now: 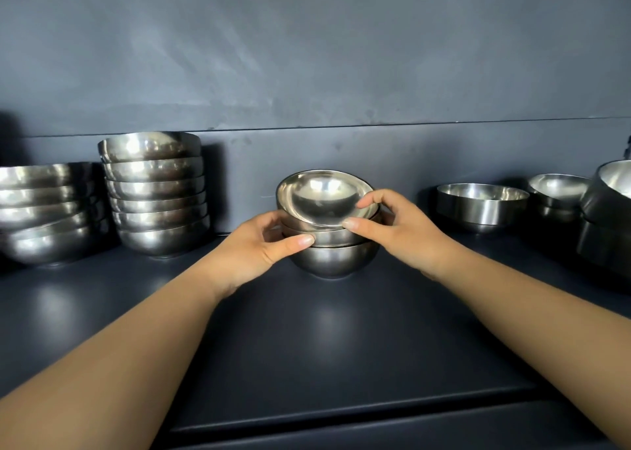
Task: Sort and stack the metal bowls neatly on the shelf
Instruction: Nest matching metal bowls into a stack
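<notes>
Together, both hands [259, 245] grip the middle stack [329, 224].

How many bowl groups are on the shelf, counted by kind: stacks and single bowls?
Stacks of bowls: 5 (far-left stack, tall stack, middle stack held by left hand and right hand, small right stack, dark stack)
Single bowls: 1 (wide bowl)
Total: 6
</notes>
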Demonstrator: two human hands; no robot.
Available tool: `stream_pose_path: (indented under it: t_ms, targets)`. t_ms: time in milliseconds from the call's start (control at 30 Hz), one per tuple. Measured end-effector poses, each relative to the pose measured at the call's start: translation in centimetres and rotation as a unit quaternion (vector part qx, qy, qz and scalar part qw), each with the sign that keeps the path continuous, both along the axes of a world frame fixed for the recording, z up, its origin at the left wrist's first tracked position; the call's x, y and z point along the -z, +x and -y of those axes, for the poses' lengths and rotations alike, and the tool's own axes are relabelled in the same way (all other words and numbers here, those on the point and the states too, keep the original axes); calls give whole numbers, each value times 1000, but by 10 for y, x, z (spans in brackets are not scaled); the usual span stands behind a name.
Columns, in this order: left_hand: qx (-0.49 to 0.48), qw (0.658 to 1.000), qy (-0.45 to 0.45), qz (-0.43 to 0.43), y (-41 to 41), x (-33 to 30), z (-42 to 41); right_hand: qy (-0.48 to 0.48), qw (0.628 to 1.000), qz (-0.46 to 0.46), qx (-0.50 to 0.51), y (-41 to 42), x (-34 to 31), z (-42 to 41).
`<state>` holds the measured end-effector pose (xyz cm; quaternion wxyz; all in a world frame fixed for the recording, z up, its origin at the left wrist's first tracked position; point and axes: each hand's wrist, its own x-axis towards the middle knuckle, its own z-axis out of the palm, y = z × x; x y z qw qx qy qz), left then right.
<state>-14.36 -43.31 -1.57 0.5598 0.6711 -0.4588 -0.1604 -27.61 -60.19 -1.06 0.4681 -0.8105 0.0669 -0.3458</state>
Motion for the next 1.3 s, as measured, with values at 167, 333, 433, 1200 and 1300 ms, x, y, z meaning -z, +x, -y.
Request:
stream_pose_path:
  t_ms: [167,333,433,1200,1300]
  targets:
    - [15,999,44,-23,-1,0,-4,11,1000,-16,-8,1,3,2]
    - [12,999,49,-16,-2,0,-3,-14,999,31,33,0,-4,1]
    - [9,999,33,-17,-4,0,-1,-44,999,1,20,-4,-6,1]
    - [-86,995,-45,-5,-13,0,12,80,996,26,-16,-3,-6,-1]
    - [-86,995,-37,20,-10,3,13,64,998,-3,-9,-3,-5,-2]
